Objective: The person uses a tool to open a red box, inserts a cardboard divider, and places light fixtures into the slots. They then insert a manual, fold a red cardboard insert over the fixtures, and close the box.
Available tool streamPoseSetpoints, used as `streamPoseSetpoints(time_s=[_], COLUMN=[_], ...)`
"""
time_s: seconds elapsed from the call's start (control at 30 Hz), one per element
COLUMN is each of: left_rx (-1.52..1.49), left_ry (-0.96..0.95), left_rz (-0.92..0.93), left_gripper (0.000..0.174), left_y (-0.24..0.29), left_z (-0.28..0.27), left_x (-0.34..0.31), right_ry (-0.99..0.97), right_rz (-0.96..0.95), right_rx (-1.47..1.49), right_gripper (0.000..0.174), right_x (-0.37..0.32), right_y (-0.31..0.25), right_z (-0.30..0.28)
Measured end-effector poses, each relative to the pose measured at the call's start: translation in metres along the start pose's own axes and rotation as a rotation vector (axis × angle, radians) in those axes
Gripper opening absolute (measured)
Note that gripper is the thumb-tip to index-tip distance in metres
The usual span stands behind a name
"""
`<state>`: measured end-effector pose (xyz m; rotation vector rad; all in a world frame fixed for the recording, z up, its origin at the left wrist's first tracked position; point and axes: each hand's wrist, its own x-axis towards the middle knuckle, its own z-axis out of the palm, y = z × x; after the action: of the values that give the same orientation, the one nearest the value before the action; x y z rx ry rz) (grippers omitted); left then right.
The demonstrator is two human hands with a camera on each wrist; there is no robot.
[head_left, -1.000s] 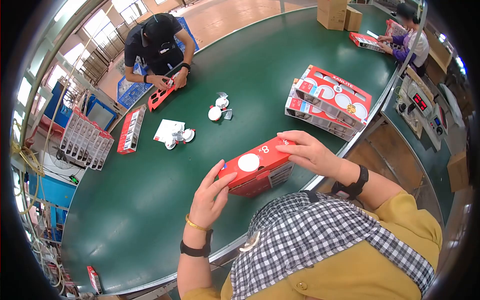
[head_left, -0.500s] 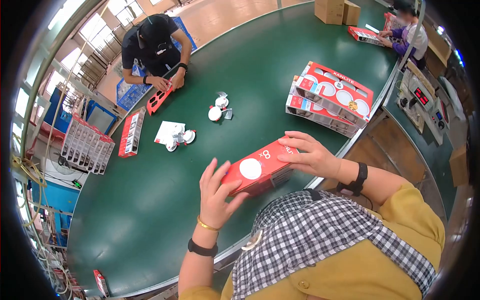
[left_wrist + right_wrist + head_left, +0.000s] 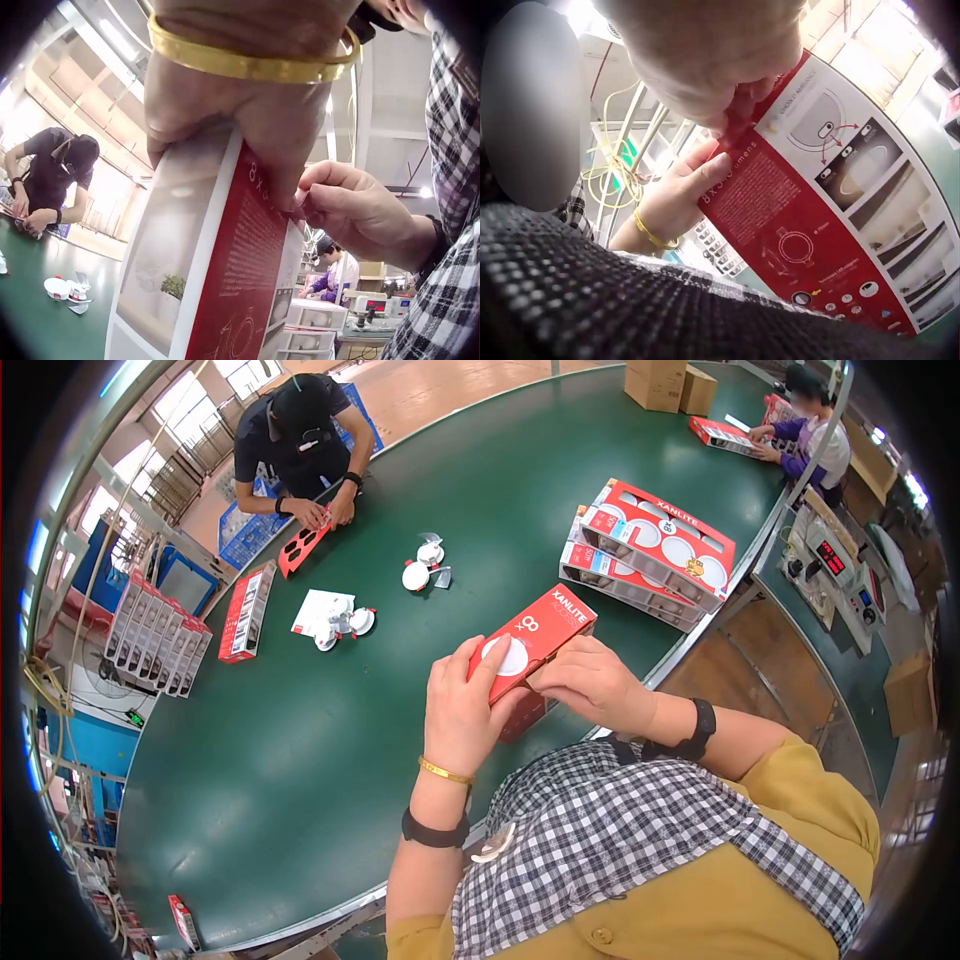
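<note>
A red retail box (image 3: 556, 610) marked XANLITE and 8x stands tilted in front of the person, above the green table. My left hand (image 3: 460, 705) grips its near left end, with the fingers over the top and the thumb along the near side. Beside it, my right hand (image 3: 592, 682) has bent fingers at the top edge of the near side. In the left wrist view this right hand (image 3: 352, 206) pinches a small bit of the edge there. Printed text and lamp drawings cover the red side panel (image 3: 780, 217) in the right wrist view.
Similar red boxes (image 3: 660, 545) are stacked to the right. White round lamps (image 3: 417, 575) and a white card (image 3: 313, 610) lie beyond the hands. Another red box (image 3: 246, 612) stands left, near a person (image 3: 300, 450) across the table. A second person (image 3: 822, 435) works at far right.
The box has turned, its far end swinging up and away. My right hand has moved from the box's right end to the near top edge, and my left hand has closed in on the box.
</note>
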<state>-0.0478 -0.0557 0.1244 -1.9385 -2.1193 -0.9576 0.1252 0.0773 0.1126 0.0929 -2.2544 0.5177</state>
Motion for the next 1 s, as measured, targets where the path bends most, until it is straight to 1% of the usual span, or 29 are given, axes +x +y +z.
streamPoseSetpoints(time_s=[0.07, 0.2, 0.27, 0.3, 0.37, 0.4, 0.47, 0.57, 0.9, 1.0], left_rx=[-0.016, -0.002, 0.004, 0.000, 0.000, -0.003, -0.005, 0.002, 0.011, 0.016], left_ry=[-0.005, -0.009, -0.010, -0.007, -0.005, -0.003, -0.004, -0.032, -0.043, -0.051], left_rz=[-0.009, -0.010, -0.020, -0.018, -0.021, -0.023, -0.025, -0.033, -0.060, -0.064], left_gripper=[0.063, 0.065, 0.067, 0.065, 0.063, 0.063, 0.063, 0.065, 0.065, 0.065], left_y=[0.001, 0.002, 0.002, 0.003, 0.003, 0.002, 0.002, 0.004, 0.007, 0.008], left_z=[-0.001, -0.001, -0.001, -0.002, -0.002, -0.001, -0.002, -0.003, -0.005, -0.006], left_x=[-0.001, -0.001, -0.001, 0.000, 0.000, 0.000, 0.001, 0.001, 0.001, 0.002], right_ry=[-0.003, 0.058, 0.022, 0.022, 0.015, 0.015, 0.020, 0.011, 0.034, 0.065], right_rz=[0.114, 0.168, 0.072, 0.070, -0.044, -0.046, -0.110, -0.161, -0.225, -0.202], right_rx=[0.001, -0.053, -0.108, -0.102, -0.144, -0.140, -0.213, -0.212, -0.257, -0.230], right_gripper=[0.017, 0.015, 0.017, 0.017, 0.021, 0.021, 0.024, 0.026, 0.025, 0.025], right_x=[0.000, 0.007, 0.006, 0.006, 0.006, 0.006, 0.005, 0.002, 0.000, 0.001], right_y=[-0.001, -0.009, -0.003, -0.001, 0.004, 0.006, 0.009, 0.016, 0.025, 0.026], right_z=[0.000, 0.001, -0.001, -0.002, -0.004, -0.005, -0.007, -0.010, -0.010, -0.010])
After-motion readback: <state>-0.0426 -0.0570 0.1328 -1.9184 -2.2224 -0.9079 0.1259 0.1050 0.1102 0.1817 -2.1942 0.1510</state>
